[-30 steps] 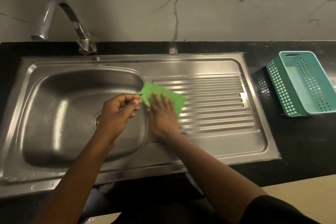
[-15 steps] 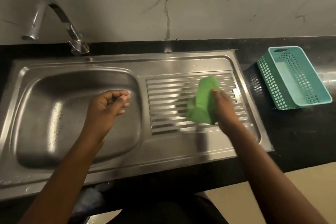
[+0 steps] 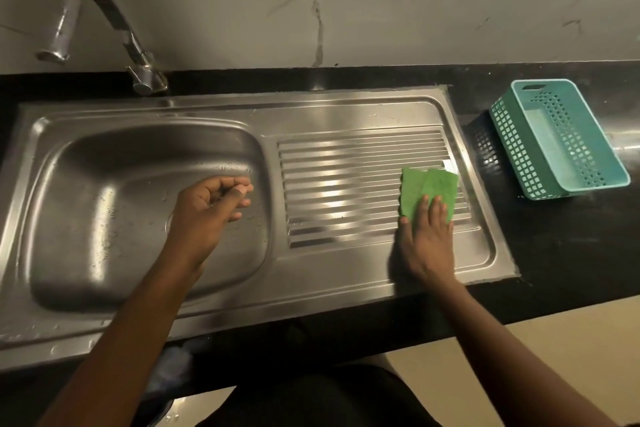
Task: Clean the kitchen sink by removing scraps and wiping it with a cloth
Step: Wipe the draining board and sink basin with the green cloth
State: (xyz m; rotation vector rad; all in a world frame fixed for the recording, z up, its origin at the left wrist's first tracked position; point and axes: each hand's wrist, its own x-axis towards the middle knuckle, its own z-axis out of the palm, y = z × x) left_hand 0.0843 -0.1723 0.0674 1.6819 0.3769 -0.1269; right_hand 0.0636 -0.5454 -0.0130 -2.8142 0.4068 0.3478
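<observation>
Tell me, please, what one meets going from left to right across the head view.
tap → left hand → cloth → basket. The right hand presses on the cloth, so it has no place of its own in the order.

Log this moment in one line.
phase: wiping | right hand: flat on green cloth, drainboard right end | left hand: curled above basin, contents unclear
</observation>
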